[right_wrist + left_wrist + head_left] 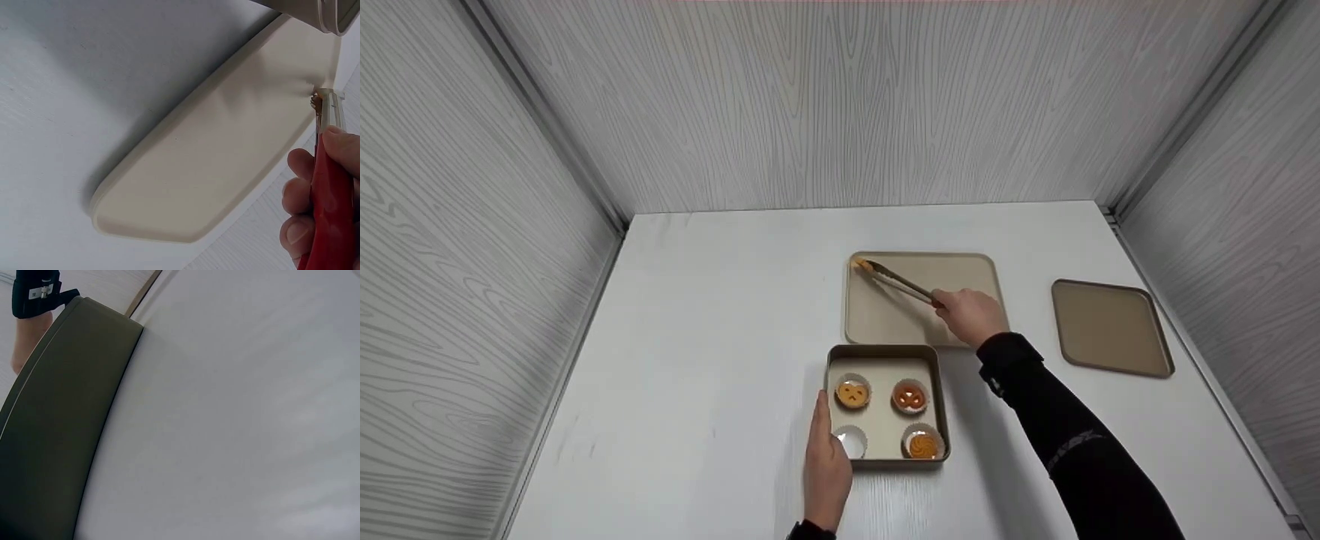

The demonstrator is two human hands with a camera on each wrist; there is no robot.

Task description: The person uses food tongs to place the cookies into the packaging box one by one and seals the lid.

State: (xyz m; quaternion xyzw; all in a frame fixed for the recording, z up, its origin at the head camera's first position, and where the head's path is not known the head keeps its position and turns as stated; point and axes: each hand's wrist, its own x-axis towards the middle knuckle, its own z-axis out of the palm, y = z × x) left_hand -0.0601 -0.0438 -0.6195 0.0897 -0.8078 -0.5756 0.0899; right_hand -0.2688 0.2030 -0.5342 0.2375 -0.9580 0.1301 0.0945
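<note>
My right hand (971, 315) grips a pair of tongs (907, 285), whose red handle (332, 208) shows in the right wrist view. The tongs' tips meet a small orange-brown cookie (862, 264) at the far left corner of a flat beige baking tray (922, 326). My left hand (826, 465) lies along the left wall of a deep square baking pan (886, 350), fingers straight. Inside the pan, white paper cups hold a bear-like cookie (853, 394), a pretzel-shaped one (910, 397) and a swirled one (922, 447). The front-left paper cup (851, 442) contains no cookie.
A smaller, darker square tray (1112, 328) lies at the right side of the white table (697, 337). Grey wood-grain panels (825, 105) enclose the back and both sides. The pan stands right against the beige tray's near edge.
</note>
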